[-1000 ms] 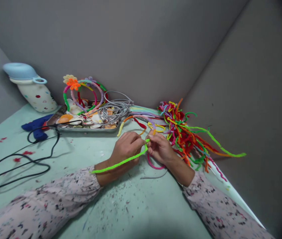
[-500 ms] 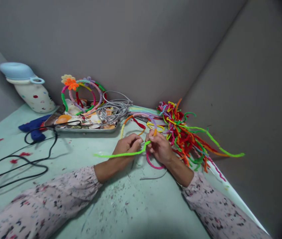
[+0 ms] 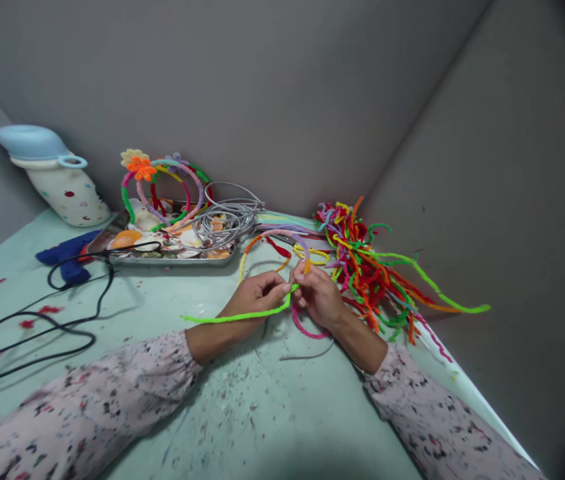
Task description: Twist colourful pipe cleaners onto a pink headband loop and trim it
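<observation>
My left hand (image 3: 255, 298) pinches a bright green pipe cleaner (image 3: 232, 317), whose free end trails left over my wrist. My right hand (image 3: 318, 295) is closed on a headband (image 3: 282, 240) wrapped in purple, orange and yellow pipe cleaner; its arc rises behind my fingers and a pink part (image 3: 305, 329) curves below them. The green pipe cleaner meets the headband between the two hands. A loose heap of coloured pipe cleaners (image 3: 370, 270) lies just right of my right hand.
A metal tray (image 3: 172, 257) at the back holds finished headbands (image 3: 162, 190), bare grey headbands (image 3: 227, 217) and shells. A blue glue gun (image 3: 65, 257) with a black cord (image 3: 57, 320) lies left. A spotted bottle (image 3: 55, 173) leans on the wall. Grey walls close the corner.
The free end of the green pipe cleaner swung up from my left forearm and now points left. Both hands stayed close together at the headband.
</observation>
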The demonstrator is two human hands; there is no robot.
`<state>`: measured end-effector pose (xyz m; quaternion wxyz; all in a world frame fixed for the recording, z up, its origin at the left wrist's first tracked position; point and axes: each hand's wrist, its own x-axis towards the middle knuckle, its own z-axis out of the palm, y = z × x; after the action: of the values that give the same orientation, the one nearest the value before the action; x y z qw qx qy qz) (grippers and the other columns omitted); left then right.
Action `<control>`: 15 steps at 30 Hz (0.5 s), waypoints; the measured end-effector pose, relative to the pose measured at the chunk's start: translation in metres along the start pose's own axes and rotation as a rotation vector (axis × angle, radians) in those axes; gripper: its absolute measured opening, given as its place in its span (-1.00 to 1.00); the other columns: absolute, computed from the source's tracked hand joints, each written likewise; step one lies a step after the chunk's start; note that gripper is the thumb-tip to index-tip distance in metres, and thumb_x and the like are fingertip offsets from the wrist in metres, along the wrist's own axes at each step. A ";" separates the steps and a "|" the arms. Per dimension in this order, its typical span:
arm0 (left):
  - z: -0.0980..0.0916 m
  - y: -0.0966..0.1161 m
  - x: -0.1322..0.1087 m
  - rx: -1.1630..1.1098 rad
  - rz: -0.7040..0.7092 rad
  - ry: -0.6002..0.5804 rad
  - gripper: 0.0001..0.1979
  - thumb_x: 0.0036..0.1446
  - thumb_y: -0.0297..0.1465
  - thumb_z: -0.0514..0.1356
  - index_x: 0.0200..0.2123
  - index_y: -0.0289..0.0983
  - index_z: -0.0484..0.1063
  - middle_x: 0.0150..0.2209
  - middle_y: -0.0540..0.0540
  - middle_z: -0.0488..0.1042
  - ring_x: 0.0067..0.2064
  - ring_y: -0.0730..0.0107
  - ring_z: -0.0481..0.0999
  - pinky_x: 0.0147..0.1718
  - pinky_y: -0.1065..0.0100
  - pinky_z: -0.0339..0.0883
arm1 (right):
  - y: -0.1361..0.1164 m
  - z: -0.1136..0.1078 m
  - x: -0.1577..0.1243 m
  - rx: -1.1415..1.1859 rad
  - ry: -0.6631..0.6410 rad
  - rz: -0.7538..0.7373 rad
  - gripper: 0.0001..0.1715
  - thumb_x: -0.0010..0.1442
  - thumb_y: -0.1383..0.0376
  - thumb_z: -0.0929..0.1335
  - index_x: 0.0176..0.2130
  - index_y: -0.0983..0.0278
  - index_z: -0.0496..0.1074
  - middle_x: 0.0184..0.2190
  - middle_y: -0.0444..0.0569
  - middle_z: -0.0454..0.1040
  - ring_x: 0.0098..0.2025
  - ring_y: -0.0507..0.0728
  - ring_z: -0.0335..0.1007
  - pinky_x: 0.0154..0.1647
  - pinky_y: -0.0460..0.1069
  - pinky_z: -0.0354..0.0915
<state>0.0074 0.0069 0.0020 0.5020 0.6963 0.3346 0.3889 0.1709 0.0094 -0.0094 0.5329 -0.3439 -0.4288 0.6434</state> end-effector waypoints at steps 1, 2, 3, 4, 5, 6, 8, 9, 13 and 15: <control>0.000 0.000 0.000 0.009 0.002 -0.002 -0.72 0.19 -0.23 0.12 -0.45 -0.31 0.33 -0.52 0.05 0.23 -0.48 0.53 0.18 -0.48 0.45 0.08 | 0.000 0.000 0.000 0.003 0.003 0.000 -0.90 0.00 0.31 0.34 -0.46 0.26 0.29 -0.68 -0.24 0.28 -0.70 -0.08 0.14 -0.76 -0.21 0.07; 0.000 -0.001 0.000 0.022 0.002 -0.006 -0.72 0.19 -0.23 0.11 -0.45 -0.31 0.33 -0.52 0.05 0.23 -0.48 0.53 0.18 -0.49 0.45 0.08 | 0.001 0.000 0.000 0.006 0.007 0.000 -0.90 0.00 0.31 0.34 -0.46 0.26 0.29 -0.68 -0.24 0.28 -0.70 -0.08 0.14 -0.76 -0.21 0.07; 0.000 0.000 0.000 0.038 0.003 -0.008 -0.73 0.20 -0.24 0.11 -0.44 -0.31 0.34 -0.52 0.05 0.24 -0.48 0.53 0.19 -0.49 0.46 0.08 | 0.001 0.000 0.000 0.010 0.012 0.000 -0.91 -0.01 0.32 0.34 -0.45 0.26 0.29 -0.67 -0.25 0.28 -0.70 -0.08 0.15 -0.76 -0.22 0.07; -0.001 0.000 0.000 0.058 0.006 -0.007 -0.74 0.20 -0.24 0.10 -0.44 -0.31 0.35 -0.52 0.05 0.25 -0.48 0.53 0.19 -0.49 0.46 0.09 | 0.001 0.000 0.000 0.014 0.015 0.000 -0.91 -0.01 0.32 0.34 -0.45 0.26 0.29 -0.67 -0.25 0.28 -0.69 -0.08 0.15 -0.77 -0.22 0.07; -0.001 0.001 0.000 0.082 0.011 -0.004 -0.74 0.20 -0.25 0.10 -0.43 -0.31 0.35 -0.52 0.06 0.25 -0.47 0.53 0.20 -0.49 0.47 0.09 | 0.000 0.000 0.000 0.016 0.017 0.000 -0.91 -0.01 0.32 0.34 -0.46 0.26 0.29 -0.67 -0.25 0.28 -0.69 -0.08 0.16 -0.77 -0.22 0.06; -0.001 0.001 0.000 0.111 0.019 0.000 -0.75 0.20 -0.25 0.10 -0.43 -0.30 0.35 -0.52 0.06 0.27 -0.47 0.53 0.22 -0.48 0.47 0.10 | 0.000 0.000 0.000 0.019 0.018 0.000 -0.91 -0.01 0.32 0.34 -0.46 0.26 0.29 -0.67 -0.25 0.28 -0.70 -0.08 0.15 -0.77 -0.22 0.06; -0.001 0.003 0.000 0.182 0.044 0.011 -0.76 0.20 -0.27 0.09 -0.43 -0.30 0.35 -0.51 0.06 0.30 -0.46 0.52 0.25 -0.46 0.48 0.14 | -0.001 0.001 0.000 0.021 0.014 0.004 -0.90 -0.01 0.32 0.34 -0.47 0.27 0.29 -0.68 -0.25 0.28 -0.71 -0.08 0.15 -0.78 -0.22 0.06; -0.001 0.003 0.000 0.224 0.057 0.015 -0.77 0.20 -0.28 0.08 -0.43 -0.29 0.34 -0.50 0.06 0.32 -0.45 0.51 0.27 -0.45 0.48 0.15 | -0.001 0.001 -0.001 0.021 0.014 0.005 -0.90 -0.01 0.32 0.34 -0.47 0.27 0.29 -0.68 -0.25 0.28 -0.71 -0.08 0.14 -0.78 -0.22 0.06; -0.001 0.004 -0.001 0.389 0.089 0.024 -0.80 0.21 -0.33 0.06 -0.41 -0.29 0.36 -0.47 0.02 0.40 -0.42 0.47 0.34 -0.41 0.45 0.20 | -0.001 0.001 -0.001 0.015 0.017 0.010 -0.90 0.00 0.31 0.34 -0.46 0.26 0.30 -0.68 -0.24 0.28 -0.71 -0.08 0.15 -0.78 -0.22 0.06; -0.001 0.005 -0.002 0.455 0.108 0.034 -0.81 0.22 -0.34 0.05 -0.40 -0.28 0.36 -0.45 0.01 0.42 -0.41 0.45 0.36 -0.40 0.44 0.20 | -0.001 0.000 0.000 0.019 0.020 0.014 -0.90 0.00 0.31 0.35 -0.45 0.26 0.30 -0.67 -0.24 0.29 -0.70 -0.08 0.15 -0.78 -0.22 0.07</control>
<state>0.0064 0.0044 0.0061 0.3049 0.8016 0.3845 0.3416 0.1708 0.0089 -0.0085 0.5361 -0.3481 -0.4149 0.6476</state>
